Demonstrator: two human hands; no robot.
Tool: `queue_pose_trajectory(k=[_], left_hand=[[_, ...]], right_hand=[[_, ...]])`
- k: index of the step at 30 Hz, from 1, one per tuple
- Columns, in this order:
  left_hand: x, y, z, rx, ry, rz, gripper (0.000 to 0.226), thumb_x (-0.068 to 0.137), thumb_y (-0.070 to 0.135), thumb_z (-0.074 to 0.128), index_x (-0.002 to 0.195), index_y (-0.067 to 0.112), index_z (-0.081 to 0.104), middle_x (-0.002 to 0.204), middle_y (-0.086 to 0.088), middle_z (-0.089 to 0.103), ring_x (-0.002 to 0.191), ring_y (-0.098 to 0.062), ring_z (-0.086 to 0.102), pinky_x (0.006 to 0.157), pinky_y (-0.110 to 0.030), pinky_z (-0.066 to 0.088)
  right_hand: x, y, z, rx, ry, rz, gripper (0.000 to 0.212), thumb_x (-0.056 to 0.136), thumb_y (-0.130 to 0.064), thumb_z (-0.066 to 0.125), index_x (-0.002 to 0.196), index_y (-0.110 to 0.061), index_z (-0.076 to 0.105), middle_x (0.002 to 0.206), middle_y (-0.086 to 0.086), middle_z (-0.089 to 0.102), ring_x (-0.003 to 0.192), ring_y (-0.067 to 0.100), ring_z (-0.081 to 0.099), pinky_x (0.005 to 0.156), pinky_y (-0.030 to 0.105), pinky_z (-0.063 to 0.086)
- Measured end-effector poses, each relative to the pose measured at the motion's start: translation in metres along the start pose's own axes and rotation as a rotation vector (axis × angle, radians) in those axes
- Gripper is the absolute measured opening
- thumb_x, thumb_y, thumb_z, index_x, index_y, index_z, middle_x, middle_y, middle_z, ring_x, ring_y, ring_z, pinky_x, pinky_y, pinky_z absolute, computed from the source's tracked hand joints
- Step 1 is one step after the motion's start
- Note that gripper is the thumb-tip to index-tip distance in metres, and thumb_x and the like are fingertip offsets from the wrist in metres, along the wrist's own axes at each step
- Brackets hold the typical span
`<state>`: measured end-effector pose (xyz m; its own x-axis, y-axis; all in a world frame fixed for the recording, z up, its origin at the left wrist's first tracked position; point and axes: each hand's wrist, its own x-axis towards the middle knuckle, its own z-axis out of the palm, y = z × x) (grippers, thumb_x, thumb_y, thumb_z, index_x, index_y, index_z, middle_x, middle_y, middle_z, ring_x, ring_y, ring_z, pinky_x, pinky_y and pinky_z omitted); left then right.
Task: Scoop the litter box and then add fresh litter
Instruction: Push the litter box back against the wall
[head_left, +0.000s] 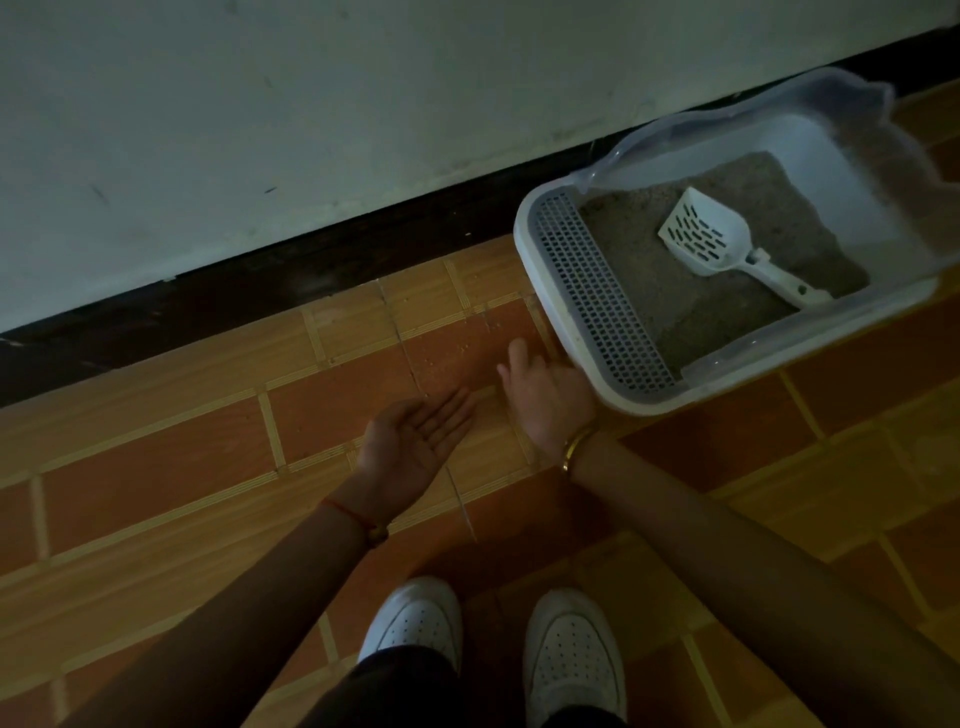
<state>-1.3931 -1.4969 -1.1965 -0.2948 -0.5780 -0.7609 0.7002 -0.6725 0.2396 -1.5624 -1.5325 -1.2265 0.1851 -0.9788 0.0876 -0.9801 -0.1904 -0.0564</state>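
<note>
Head view is being taken up largely by a tiled floor (156, 441). On it, at the upper right, a white litter box (550, 291) is being shown close to the dark skirting board (260, 270) of a pale wall (260, 130). Grey litter (701, 306) is being held in the box, with a grey perforated step (597, 291) at its left end and a translucent guard (779, 104) rising round its far side. A white slotted scoop (701, 236) is being left lying on the litter, untouched, its handle pointing right.

The left hand (415, 441) is being held out palm up above the floor, its grip fully open, fingers straight, nothing in it. The right hand (545, 400) is being held just beside the near left corner of the box, its grip loose and open with nothing grasped; whether the rim is being touched cannot be told.

A gold bangle (574, 447) is being worn on the right wrist and a red thread (353, 514) on the left. A few pale grains (441, 358) are being seen scattered on the floor just beyond the hands, and two white shoes (415, 623) at the lower edge.
</note>
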Motion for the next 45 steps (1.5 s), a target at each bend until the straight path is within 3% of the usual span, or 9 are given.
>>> queue_pose_trajectory(k=[3, 12, 16, 20, 24, 32, 37, 41, 45], left_hand=[[-0.003, 0.006, -0.005, -0.047, 0.011, 0.025, 0.044, 0.101, 0.012, 0.034, 0.093, -0.008, 0.072, 0.118, -0.022, 0.068, 0.114, -0.035, 0.064, 0.101, -0.043, 0.050], [-0.011, 0.016, -0.019, -0.080, 0.033, 0.048, 0.039, 0.101, 0.015, 0.033, 0.120, -0.009, 0.057, 0.123, -0.022, 0.066, 0.112, -0.033, 0.066, 0.102, -0.042, 0.049], [-0.009, 0.016, -0.019, -0.071, 0.037, 0.048, 0.040, 0.101, 0.015, 0.034, 0.122, -0.009, 0.057, 0.123, -0.021, 0.066, 0.113, -0.032, 0.066, 0.099, -0.041, 0.052], [-0.005, 0.015, -0.015, -0.031, 0.047, 0.072, 0.035, 0.101, 0.015, 0.033, 0.114, -0.006, 0.058, 0.123, -0.019, 0.066, 0.116, -0.032, 0.064, 0.102, -0.040, 0.047], [-0.001, 0.017, -0.012, 0.019, 0.083, 0.078, 0.035, 0.102, 0.019, 0.035, 0.112, -0.004, 0.060, 0.102, -0.013, 0.065, 0.090, -0.024, 0.065, 0.088, -0.032, 0.052], [-0.002, 0.029, -0.016, -0.080, 0.048, 0.074, 0.041, 0.102, 0.015, 0.031, 0.125, -0.010, 0.054, 0.128, -0.023, 0.063, 0.122, -0.034, 0.059, 0.106, -0.041, 0.044], [-0.002, 0.030, -0.023, -0.078, 0.075, 0.082, 0.041, 0.101, 0.015, 0.033, 0.126, -0.009, 0.054, 0.127, -0.021, 0.064, 0.118, -0.033, 0.063, 0.102, -0.042, 0.050], [-0.002, 0.029, -0.024, -0.093, 0.081, 0.069, 0.041, 0.101, 0.015, 0.033, 0.126, -0.009, 0.054, 0.128, -0.022, 0.063, 0.120, -0.034, 0.061, 0.103, -0.042, 0.049], [0.000, 0.029, -0.024, -0.096, 0.104, 0.073, 0.040, 0.101, 0.015, 0.032, 0.124, -0.009, 0.056, 0.128, -0.022, 0.063, 0.120, -0.034, 0.061, 0.105, -0.042, 0.048]], right_hand=[[0.016, -0.004, 0.011, -0.111, -0.014, 0.030, 0.028, 0.079, -0.038, 0.074, 0.080, -0.014, 0.060, 0.043, -0.005, 0.048, 0.033, 0.009, 0.020, 0.037, 0.017, 0.014], [0.029, 0.000, 0.026, -0.461, -0.282, -0.041, 0.011, 0.083, -0.025, 0.062, 0.088, -0.016, 0.062, 0.049, -0.005, 0.055, 0.037, 0.007, 0.047, 0.039, 0.020, 0.027], [0.031, 0.006, 0.022, -0.302, -0.091, -0.123, 0.017, 0.075, -0.020, 0.076, 0.081, -0.010, 0.063, 0.042, -0.004, 0.049, 0.030, 0.009, 0.041, 0.036, 0.017, 0.023], [0.017, -0.021, 0.005, 0.033, 0.110, -0.342, 0.015, 0.094, -0.028, 0.052, 0.094, -0.013, 0.048, 0.044, -0.009, 0.043, 0.031, 0.008, 0.028, 0.034, 0.016, 0.019], [0.004, -0.045, 0.002, 0.186, 0.112, -0.570, 0.025, 0.092, -0.027, 0.054, 0.110, -0.011, 0.046, 0.056, -0.001, 0.057, 0.038, 0.015, 0.047, 0.036, 0.020, 0.034], [0.055, -0.005, 0.003, -0.062, -0.155, -0.105, 0.039, 0.103, -0.039, 0.025, 0.122, -0.009, 0.041, 0.070, -0.001, 0.054, 0.045, 0.010, 0.039, 0.038, 0.022, 0.022], [0.067, -0.008, 0.015, -0.169, -0.275, -0.038, 0.042, 0.103, -0.039, 0.030, 0.123, -0.005, 0.045, 0.083, 0.007, 0.064, 0.064, 0.019, 0.060, 0.050, 0.028, 0.031], [0.066, -0.009, 0.021, -0.339, -0.280, -0.066, 0.020, 0.091, -0.027, 0.059, 0.105, -0.014, 0.063, 0.056, -0.006, 0.058, 0.040, 0.008, 0.045, 0.041, 0.021, 0.025], [0.067, 0.000, 0.021, -0.330, -0.318, -0.200, 0.028, 0.091, -0.010, 0.053, 0.119, -0.005, 0.052, 0.066, -0.001, 0.063, 0.048, 0.012, 0.052, 0.044, 0.024, 0.034]])
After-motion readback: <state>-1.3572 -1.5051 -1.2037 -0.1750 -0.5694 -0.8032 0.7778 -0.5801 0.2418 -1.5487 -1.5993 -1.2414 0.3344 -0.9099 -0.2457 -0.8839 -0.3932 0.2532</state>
